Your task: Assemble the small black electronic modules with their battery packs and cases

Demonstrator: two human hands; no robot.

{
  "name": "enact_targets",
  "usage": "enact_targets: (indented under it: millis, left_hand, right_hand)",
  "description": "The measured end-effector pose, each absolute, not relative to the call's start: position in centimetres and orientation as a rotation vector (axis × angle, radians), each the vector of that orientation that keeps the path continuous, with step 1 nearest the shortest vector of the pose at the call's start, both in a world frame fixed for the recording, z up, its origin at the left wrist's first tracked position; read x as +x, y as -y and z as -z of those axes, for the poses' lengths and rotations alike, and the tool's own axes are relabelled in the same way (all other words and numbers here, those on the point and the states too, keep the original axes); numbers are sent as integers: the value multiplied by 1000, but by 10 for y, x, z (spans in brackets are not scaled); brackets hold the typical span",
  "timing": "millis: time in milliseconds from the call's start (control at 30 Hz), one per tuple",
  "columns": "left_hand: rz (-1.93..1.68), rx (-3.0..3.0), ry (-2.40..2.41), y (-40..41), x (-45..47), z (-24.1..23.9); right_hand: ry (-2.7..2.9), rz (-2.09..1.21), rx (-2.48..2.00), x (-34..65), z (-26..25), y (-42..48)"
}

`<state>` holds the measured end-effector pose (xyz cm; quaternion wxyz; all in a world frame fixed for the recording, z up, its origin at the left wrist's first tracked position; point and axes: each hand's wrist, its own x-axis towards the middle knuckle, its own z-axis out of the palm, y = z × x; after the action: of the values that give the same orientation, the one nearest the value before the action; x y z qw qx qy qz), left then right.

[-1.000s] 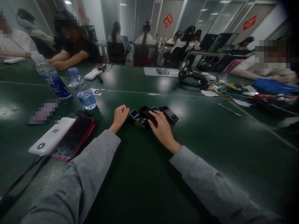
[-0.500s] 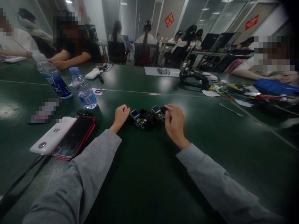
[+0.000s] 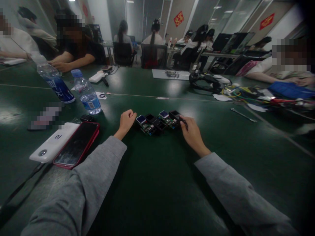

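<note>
Several small electronic parts lie in a row on the table between my hands. At the row's left end is a green circuit board [image 3: 145, 124] with a small square screen. Black open cases [image 3: 157, 122] lie beside it, and a second circuit board [image 3: 167, 120] with a screen is further right. My left hand [image 3: 126, 123] rests as a fist just left of the first board, nothing showing in it. At the right end, my right hand [image 3: 192, 133] pinches a small black piece [image 3: 183, 122] close to another black case [image 3: 175, 114].
A red-cased phone [image 3: 76, 144], a white power bank [image 3: 54, 141] and two bottles [image 3: 87, 95] stand or lie at the left. To the right are a wrench [image 3: 243, 115] and tangled cables [image 3: 246, 93]. Other people sit around the green table [image 3: 157, 183].
My right hand has moved right and slightly down, uncovering the second board and the right-hand black case. My left hand has stayed in place.
</note>
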<state>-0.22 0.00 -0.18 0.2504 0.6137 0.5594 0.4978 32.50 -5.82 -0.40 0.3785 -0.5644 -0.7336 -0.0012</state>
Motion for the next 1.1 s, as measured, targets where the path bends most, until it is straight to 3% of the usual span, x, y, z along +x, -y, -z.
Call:
enact_targets:
  millis: [400, 700, 1100]
  left_hand:
    - [-1334, 1687, -1558, 0, -1, 0]
    - [-1365, 1697, -1534, -1, -1, 2]
    - [-1352, 1654, -1535, 1, -1, -1]
  right_hand:
    - [1872, 372, -1443, 320, -4, 65]
    - [2268, 287, -1313, 297, -10, 74]
    - [2099, 147, -1362, 302, -5, 69]
